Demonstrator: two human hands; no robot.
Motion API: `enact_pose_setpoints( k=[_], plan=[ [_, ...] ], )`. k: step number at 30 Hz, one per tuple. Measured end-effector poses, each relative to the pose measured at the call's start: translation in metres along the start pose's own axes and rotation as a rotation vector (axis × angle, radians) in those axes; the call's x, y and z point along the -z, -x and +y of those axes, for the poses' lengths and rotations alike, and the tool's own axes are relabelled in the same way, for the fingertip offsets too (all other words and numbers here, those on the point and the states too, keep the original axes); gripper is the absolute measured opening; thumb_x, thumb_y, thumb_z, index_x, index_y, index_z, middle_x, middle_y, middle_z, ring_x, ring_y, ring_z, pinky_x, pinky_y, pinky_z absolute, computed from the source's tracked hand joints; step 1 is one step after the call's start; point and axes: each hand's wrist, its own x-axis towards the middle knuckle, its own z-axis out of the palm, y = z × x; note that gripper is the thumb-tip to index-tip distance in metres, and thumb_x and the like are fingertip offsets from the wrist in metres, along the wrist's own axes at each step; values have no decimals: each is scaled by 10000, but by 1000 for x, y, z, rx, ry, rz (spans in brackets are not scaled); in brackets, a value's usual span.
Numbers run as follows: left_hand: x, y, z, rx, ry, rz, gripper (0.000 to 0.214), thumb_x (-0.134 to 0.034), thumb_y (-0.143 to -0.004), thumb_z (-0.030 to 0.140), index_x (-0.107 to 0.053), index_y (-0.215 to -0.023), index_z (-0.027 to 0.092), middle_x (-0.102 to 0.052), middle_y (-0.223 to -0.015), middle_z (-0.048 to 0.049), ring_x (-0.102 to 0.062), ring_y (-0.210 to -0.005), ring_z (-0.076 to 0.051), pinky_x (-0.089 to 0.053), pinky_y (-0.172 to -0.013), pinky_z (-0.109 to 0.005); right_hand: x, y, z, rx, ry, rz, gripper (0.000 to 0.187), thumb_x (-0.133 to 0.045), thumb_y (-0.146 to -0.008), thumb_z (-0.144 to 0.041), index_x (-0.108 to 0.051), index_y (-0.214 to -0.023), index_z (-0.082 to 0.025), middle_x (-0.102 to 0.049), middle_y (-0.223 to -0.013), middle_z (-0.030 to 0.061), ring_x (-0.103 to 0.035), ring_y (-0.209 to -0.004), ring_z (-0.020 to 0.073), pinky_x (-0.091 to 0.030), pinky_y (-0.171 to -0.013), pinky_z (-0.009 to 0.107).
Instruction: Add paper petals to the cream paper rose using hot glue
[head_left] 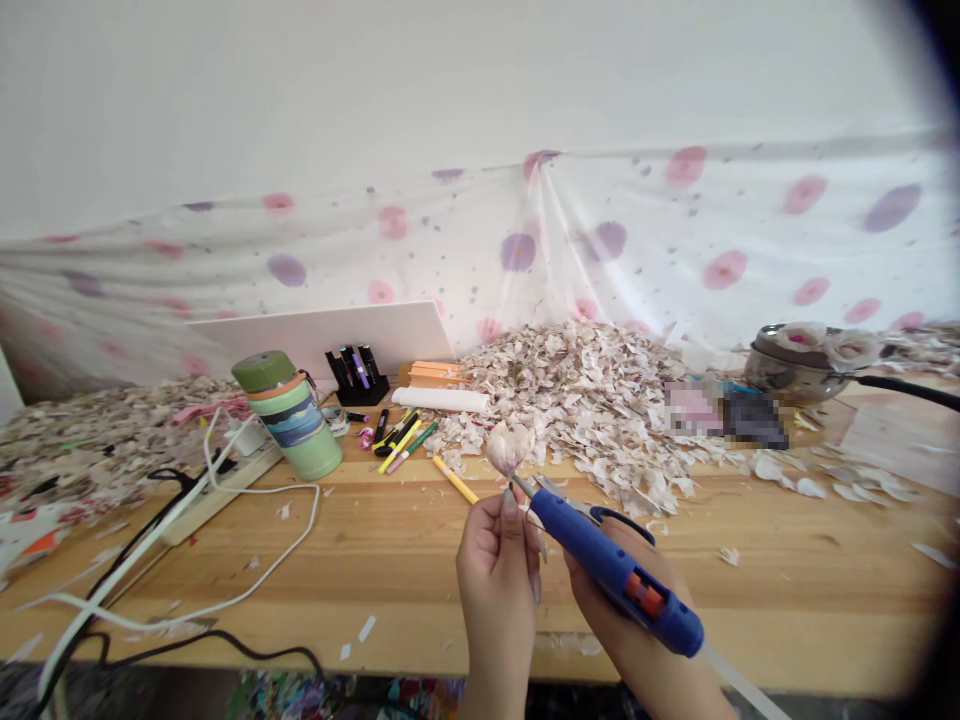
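My left hand (499, 550) pinches the stem end of a pale, pinkish petal flower (508, 447), which stands upright above the fingertips. In my right hand (626, 610) is a blue hot glue gun (611, 565) with an orange part in its body and a white glue stick coming out of its rear. Its metal nozzle points up and left, close to the base of the flower; whether it touches cannot be made out. Behind the glue gun lie dark-handled scissors (626, 522), partly hidden. A big heap of dry pale petals (577, 385) spreads just beyond both hands.
A green thermos (295, 420) stands at left beside a power strip (225, 495) with white and black cables trailing forward. Markers (401, 445) and a black pen holder (360, 385) sit near it. A metal pot (795, 375) with two flowers on it stands at right.
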Motion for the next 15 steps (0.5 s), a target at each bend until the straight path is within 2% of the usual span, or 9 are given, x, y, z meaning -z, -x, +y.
enact_pose_setpoints(
  k=[4,15],
  plan=[
    [1,-1,-1,-7,-6,6,384,-697,-720,512,-537,-743,164,-476,-460,92,-313,-339,-7,-233,-314,-79,2,-2,-2,2,-1,33,216,-473,-755,-247,-355,-574,-243,-473,-498,-25,-488,-409,127,-388,-379,225],
    [-1,-2,-3,-18,-31,-10,396,-687,-734,507,-561,-829,144,-518,-489,76,-315,-340,-3,-238,-313,-79,0,-1,6,-67,-6,7,172,-495,-760,-265,-412,-612,-238,-481,-507,-29,-500,-411,134,-405,-388,234]
  ],
)
